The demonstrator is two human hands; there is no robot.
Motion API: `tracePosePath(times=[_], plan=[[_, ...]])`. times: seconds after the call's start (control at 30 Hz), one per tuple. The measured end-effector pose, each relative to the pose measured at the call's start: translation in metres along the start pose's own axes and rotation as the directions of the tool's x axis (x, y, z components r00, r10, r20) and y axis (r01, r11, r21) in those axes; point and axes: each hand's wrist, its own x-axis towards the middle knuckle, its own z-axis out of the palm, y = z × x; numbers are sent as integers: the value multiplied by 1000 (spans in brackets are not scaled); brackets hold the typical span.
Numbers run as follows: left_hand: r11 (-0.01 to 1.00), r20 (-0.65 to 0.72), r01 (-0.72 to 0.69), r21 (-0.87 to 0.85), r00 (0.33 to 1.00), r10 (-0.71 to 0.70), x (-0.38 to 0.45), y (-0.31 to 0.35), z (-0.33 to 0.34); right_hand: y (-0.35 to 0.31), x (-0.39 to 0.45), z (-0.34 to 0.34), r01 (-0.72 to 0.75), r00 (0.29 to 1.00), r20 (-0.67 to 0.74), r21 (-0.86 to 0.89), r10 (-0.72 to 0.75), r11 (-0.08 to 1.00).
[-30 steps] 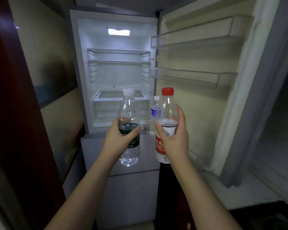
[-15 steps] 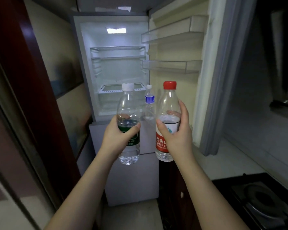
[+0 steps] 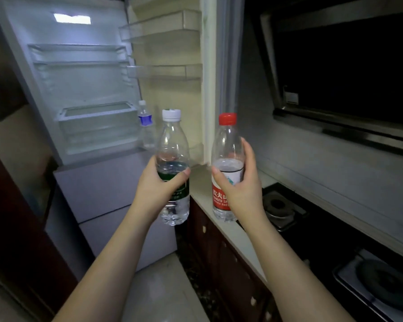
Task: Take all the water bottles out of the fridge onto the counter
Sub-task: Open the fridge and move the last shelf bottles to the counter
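Kitchen counter (image 3: 204, 194) waiting beside the open fridge (image 3: 84, 89). Left hand (image 3: 157, 187) is clamping the green-label bottle (image 3: 172, 168), right hand (image 3: 240, 189) the red-label bottle (image 3: 227, 168), both at mid-body; thin, part-filled, likely light and squashy. Blue-label bottle (image 3: 146, 126) is standing inside.

Two held bottles (image 3: 172, 168), third refrigerated (image 3: 146, 129)

Dim kitchen. Dark red-brown wooden door frame (image 3: 16, 224) at left edge; pale glossy tiled floor (image 3: 163, 291) at bottom centre; dark brown base cabinets (image 3: 230, 259) below; black range hood (image 3: 347, 73) upper right; grey tiled wall (image 3: 312, 163) beneath it.
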Motion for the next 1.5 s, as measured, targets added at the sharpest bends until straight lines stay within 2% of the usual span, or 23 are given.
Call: tracePosePath(times=[0.17,0.37,0.7,0.83,1.0,1.17,1.33,1.5], plan=[[998,165,-19,-61,986,29,-23,16,61,-11,-36,-65,-38,993,-112,-117,25,992],[988,355,-41,-148,930,92,-61,42,145,-23,-72,-156,-105,959,-281,-251,32,962],[962,639,-4,-272,747,184,-171,107,302,-51,-161,-324,-237,846,-533,-394,-11,888],[945,713,88,-315,679,174,-230,125,364,-65,-213,-401,-300,790,-610,-464,-55,833],[945,798,135,-297,579,168,-310,140,434,-79,-279,-487,-399,715,-698,-462,-47,792],[935,860,212,-286,487,152,-386,149,489,-83,-333,-544,-462,652,-758,-416,-19,783],[936,913,269,-228,393,110,-440,134,523,-74,-377,-580,-539,586,-808,-331,62,774],[947,937,285,-149,347,43,-471,98,539,-45,-409,-595,-622,525,-835,-246,163,743]])
